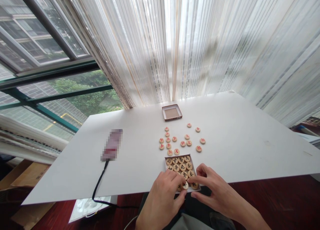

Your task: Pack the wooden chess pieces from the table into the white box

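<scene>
My left hand (165, 191) pinches a round wooden xiangqi piece (185, 185) between thumb and fingers over the near end of a shallow box (165, 164). My right hand (212, 183) is at the box's right side, its index fingertip by that piece and its thumb apart near the box corner. Black-marked pieces (182, 167) lie in rows in the box, face up; my left hand hides some at the lower left. Beyond the box, red-marked pieces (183, 143) lie scattered on the white table (140, 140).
An open box lid (172, 113) lies at the back of the table. At the left is a pixelated flat object (112, 145) with a black cable (98, 183) running off the front edge. Sheer curtains (200, 50) and a window stand behind.
</scene>
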A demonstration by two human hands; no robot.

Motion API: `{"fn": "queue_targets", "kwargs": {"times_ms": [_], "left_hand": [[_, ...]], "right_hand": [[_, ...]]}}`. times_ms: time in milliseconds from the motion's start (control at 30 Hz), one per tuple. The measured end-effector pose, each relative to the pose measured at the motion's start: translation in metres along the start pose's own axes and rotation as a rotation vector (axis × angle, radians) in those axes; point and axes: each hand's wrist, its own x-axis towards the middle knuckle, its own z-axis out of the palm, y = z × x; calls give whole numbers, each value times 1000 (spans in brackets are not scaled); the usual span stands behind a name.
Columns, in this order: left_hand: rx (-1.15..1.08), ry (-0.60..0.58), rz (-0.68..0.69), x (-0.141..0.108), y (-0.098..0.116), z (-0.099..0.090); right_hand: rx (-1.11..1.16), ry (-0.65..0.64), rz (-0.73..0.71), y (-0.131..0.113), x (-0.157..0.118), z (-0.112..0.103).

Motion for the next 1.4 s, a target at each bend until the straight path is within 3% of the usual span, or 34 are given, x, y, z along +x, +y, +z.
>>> {"fn": "queue_targets", "kwargs": {"times_ms": [567,767,967,1233,1400], "left_hand": [[7,25,33,3,-2,2],[15,17,93,-4,-6,12],[59,80,135,-10,-12,18],[35,269,74,-15,-35,7],[-5,238,41,-21,-44,8]], "right_hand": [[18,12,-4,6,-1,3],[20,9,-18,10,-2,5],[33,9,-24,10,-4,4],[172,39,15,6,-2,-2],[102,-7,19,4,0,-3]]}}
